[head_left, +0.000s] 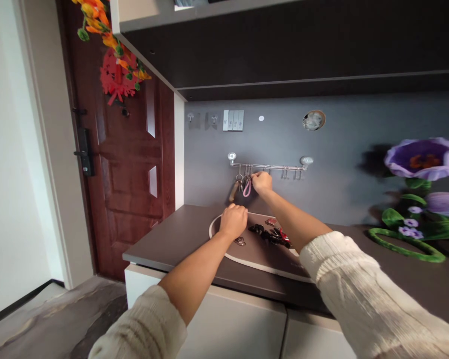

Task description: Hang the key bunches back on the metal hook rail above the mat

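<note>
My right hand (262,181) reaches up to the metal hook rail (268,166) on the grey wall, its fingers pinched at a hook beside a pink key strap (247,188) and a brown-tagged key (234,190) that hang there. What the fingers pinch is too small to make out. My left hand (233,221) is curled into a loose fist over the oval mat (254,259) on the dark counter, just above a small metal key piece (240,242). More keys and fobs, black and red (272,235), lie on the mat to the right.
A red-brown door (123,159) with a black handle (85,152) and a red ornament stands at the left. Purple felt flowers (422,159) with green leaves sit on the counter at the right. Wall switches (233,120) and adhesive hooks are above the rail. White cabinet fronts lie below.
</note>
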Demonstrator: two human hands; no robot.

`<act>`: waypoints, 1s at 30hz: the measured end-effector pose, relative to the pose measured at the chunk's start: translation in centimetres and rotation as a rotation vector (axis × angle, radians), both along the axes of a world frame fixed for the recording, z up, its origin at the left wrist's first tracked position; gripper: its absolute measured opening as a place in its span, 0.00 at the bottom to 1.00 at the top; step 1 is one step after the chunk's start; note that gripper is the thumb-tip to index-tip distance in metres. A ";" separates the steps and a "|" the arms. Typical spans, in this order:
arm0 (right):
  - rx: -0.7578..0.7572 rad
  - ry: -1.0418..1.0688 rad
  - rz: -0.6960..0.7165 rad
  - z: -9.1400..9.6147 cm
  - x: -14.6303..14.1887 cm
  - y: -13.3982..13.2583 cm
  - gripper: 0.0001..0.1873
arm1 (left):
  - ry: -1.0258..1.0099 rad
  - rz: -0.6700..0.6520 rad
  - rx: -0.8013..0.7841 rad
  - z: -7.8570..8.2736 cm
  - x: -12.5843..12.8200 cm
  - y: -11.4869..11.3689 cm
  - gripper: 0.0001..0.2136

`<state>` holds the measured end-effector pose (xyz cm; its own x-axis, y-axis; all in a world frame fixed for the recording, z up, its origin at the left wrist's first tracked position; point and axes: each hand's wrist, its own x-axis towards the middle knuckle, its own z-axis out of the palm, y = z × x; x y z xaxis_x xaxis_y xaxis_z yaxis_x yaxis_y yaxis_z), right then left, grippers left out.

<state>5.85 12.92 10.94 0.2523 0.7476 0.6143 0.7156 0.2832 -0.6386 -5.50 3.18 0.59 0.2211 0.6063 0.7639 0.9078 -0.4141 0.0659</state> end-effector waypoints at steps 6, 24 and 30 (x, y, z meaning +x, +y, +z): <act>-0.039 -0.031 -0.031 -0.2 -0.5 -0.5 0.11 | -0.004 0.003 -0.001 0.0 0.0 0.1 0.15; -0.031 -0.078 0.045 -1.8 0.2 -0.6 0.11 | -0.069 -0.009 -0.039 0.2 -0.5 -0.1 0.15; -0.015 -0.009 0.130 -2.8 0.8 -2.2 0.11 | -0.135 0.000 -0.081 0.4 -1.3 -0.4 0.15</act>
<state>6.63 10.73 8.13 0.1472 0.7829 0.6045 0.6789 0.3645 -0.6374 -6.82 2.80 0.99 0.1200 0.6672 0.7351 0.8886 -0.4024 0.2203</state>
